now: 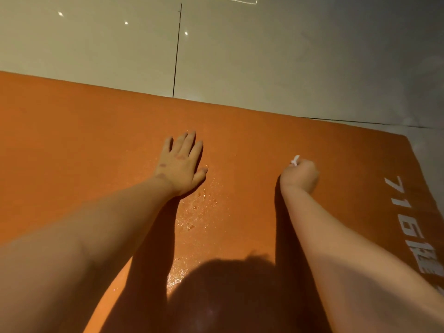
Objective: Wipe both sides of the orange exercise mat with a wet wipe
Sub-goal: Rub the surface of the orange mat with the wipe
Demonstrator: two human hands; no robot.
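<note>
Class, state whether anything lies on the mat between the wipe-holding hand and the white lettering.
Nothing visible. The right hand grips the wet wipe on the orange mat; only bare mat separates it from the white lettering.

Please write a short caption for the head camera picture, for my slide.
Left hand flat on the orange mat; right hand grips a wet wipe.

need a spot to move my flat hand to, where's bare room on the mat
Bare orange mat runs left of the left hand to the far edge. The tiled floor beyond is bare too. Between the left hand and the right hand, gripping the wet wipe, droplets sit on the mat. White lettering lines the right edge.
</note>
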